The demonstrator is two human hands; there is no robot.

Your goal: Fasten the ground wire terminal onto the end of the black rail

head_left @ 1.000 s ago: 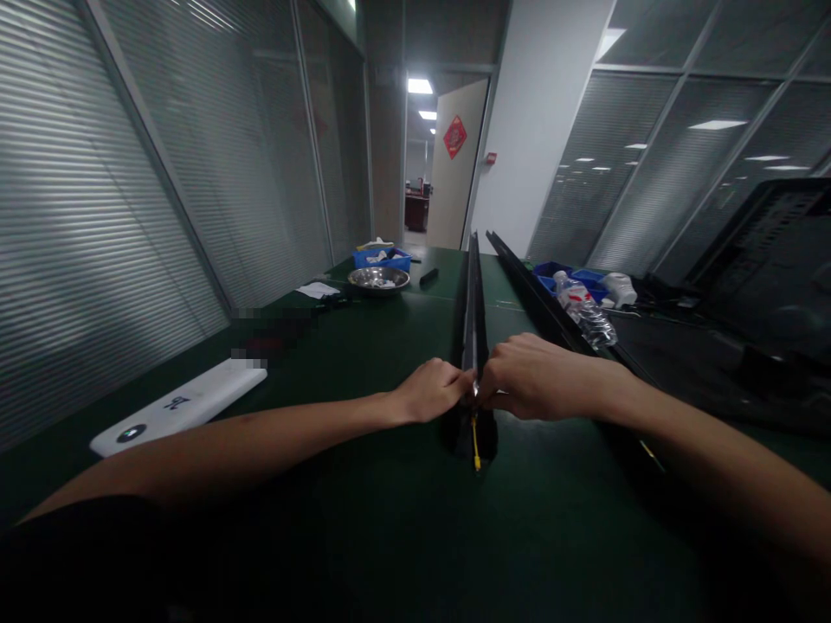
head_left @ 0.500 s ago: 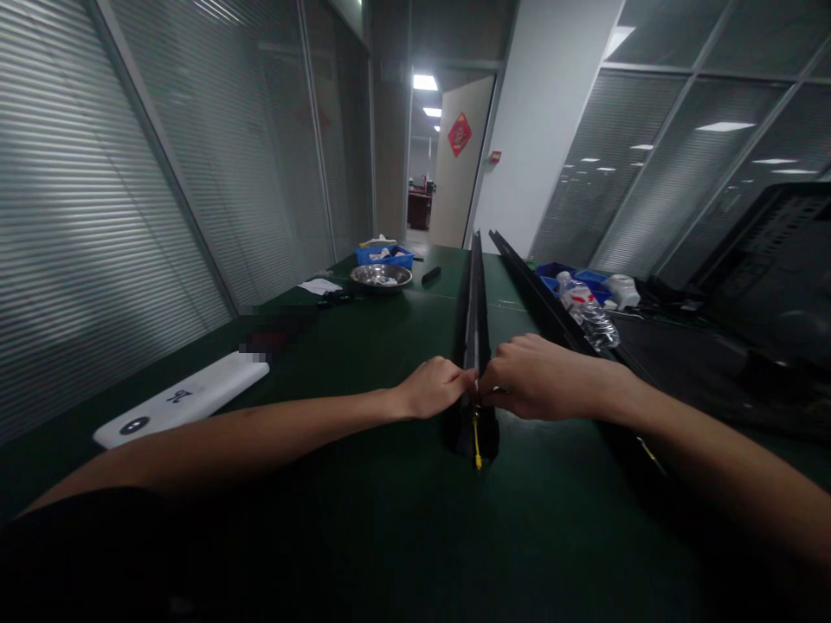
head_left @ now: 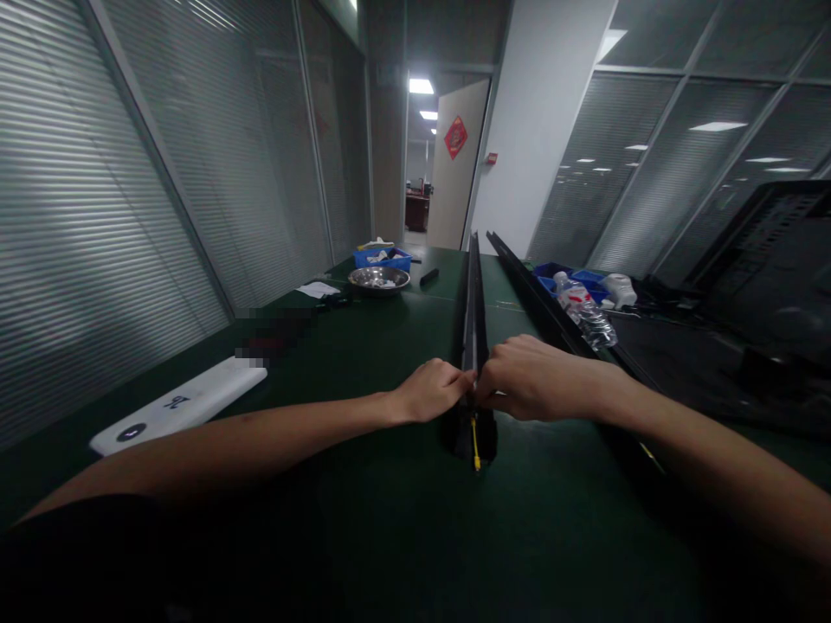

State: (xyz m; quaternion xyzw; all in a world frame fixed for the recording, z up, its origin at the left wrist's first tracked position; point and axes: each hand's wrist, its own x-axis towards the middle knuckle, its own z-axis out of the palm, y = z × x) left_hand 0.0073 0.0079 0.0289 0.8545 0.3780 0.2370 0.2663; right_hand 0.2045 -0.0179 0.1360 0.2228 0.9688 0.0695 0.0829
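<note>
A long black channel-shaped rail (head_left: 473, 303) lies lengthwise on the green table (head_left: 389, 519), running away from me. Over its near part, my left hand (head_left: 434, 389) comes in from the left with its fingers closed at the rail. From the other side my right hand (head_left: 519, 378) meets it, fingers pinched together. Whatever the fingertips hold is hidden between them. Just below the hands, a yellow cable end (head_left: 476, 446) sticks out of the rail's near end.
Right of this rail lies a second black rail (head_left: 538, 298), with a plastic bottle (head_left: 584, 311) against it and blue bins (head_left: 551, 275) behind. A metal bowl (head_left: 379, 280), a blue basket (head_left: 383, 259) and a white oblong case (head_left: 182, 405) stand to the left.
The view has shifted very slightly. Both hands stay at the same spot on the rail, with only tiny finger movement.
</note>
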